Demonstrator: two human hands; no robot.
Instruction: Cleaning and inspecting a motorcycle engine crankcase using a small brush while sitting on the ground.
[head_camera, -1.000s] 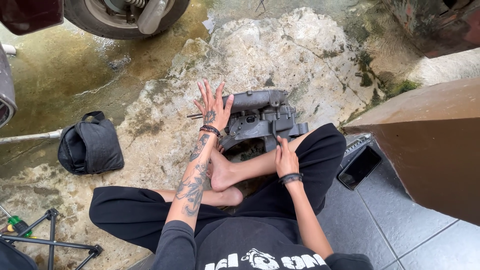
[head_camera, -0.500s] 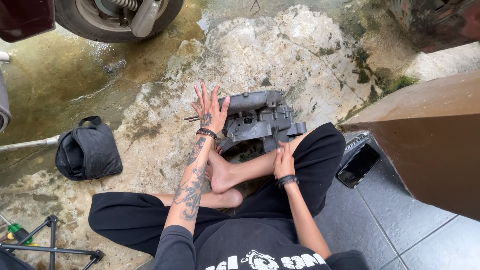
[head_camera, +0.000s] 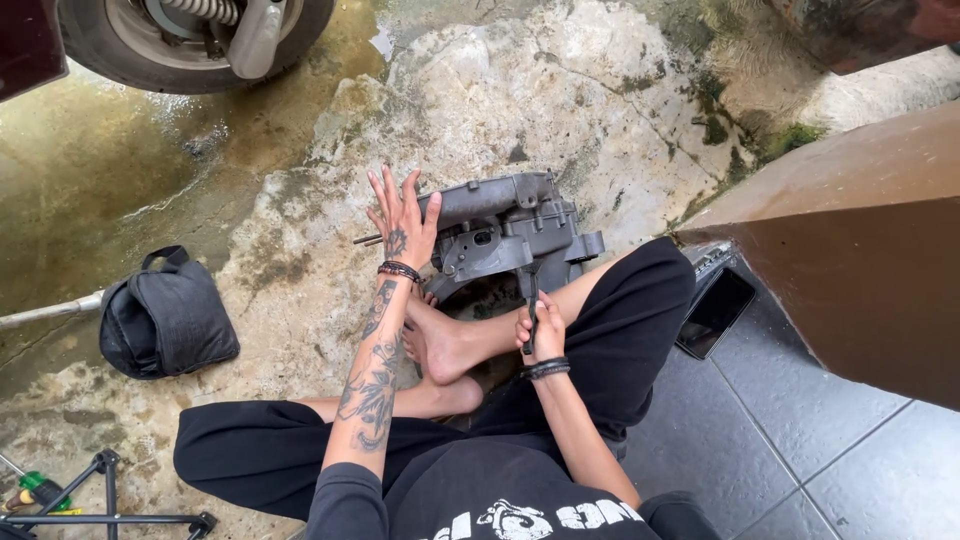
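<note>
I sit cross-legged and barefoot on rough concrete. A grey metal engine casing (head_camera: 505, 232) stands on the ground just past my feet. My left hand (head_camera: 402, 218) rests flat against its left end, fingers spread, next to a thin rod that sticks out leftward. My right hand (head_camera: 538, 325) grips the handle of a dark tool (head_camera: 532, 298) that points up into the casing's lower middle. My bare foot (head_camera: 450, 345) lies between my two arms, under the casing.
A black bag (head_camera: 165, 312) lies at the left. A vehicle wheel (head_camera: 195, 35) is at the top left. A brown block (head_camera: 850, 260) stands at the right, with a dark phone (head_camera: 715, 312) on the tiles beside my knee. A black stand (head_camera: 100, 500) occupies the bottom left corner.
My right hand has moved up from the casing's lower edge and now holds the dark tool upright against it. My left hand stays spread on the casing's left end.
</note>
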